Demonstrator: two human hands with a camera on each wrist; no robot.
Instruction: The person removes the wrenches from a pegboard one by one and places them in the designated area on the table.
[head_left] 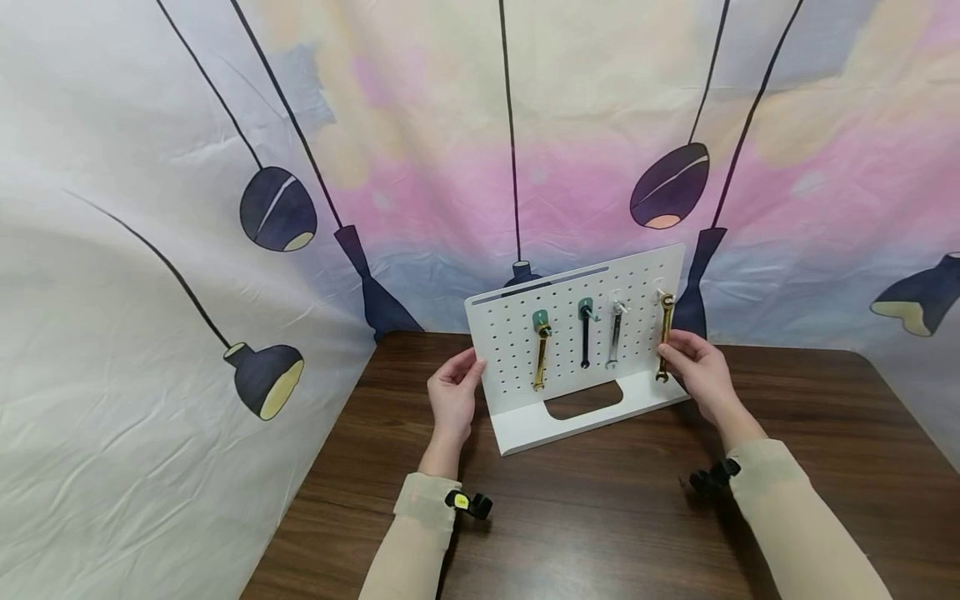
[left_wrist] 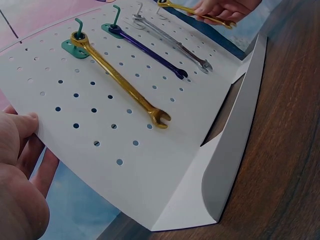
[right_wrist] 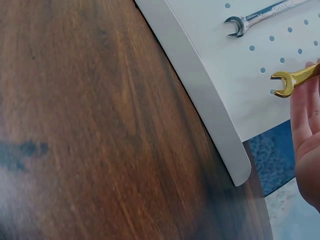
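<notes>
A white pegboard stand (head_left: 562, 367) stands upright on the table, angled slightly. At its left edge my left hand (head_left: 453, 392) pinches the board between thumb and fingers. On the right side, my right hand (head_left: 701, 371) holds a gold wrench (head_left: 665, 337) by its shaft. The top ring of that wrench is at a clear-based hook. Three other wrenches hang from hooks: a gold wrench (left_wrist: 122, 80) and a dark purple wrench (left_wrist: 150, 52) on green hooks, and a silver wrench (left_wrist: 172, 42) on a clear one. In the right wrist view, the held wrench's open end (right_wrist: 284, 84) shows beside the fingers.
The stand's base has a rounded cutout (head_left: 585, 402). Brown wooden table (head_left: 570, 517) surface lies in front and to both sides. A printed fabric backdrop (head_left: 450, 167) hangs right behind the table. Dark straps with small devices (head_left: 468, 502) sit on both wrists.
</notes>
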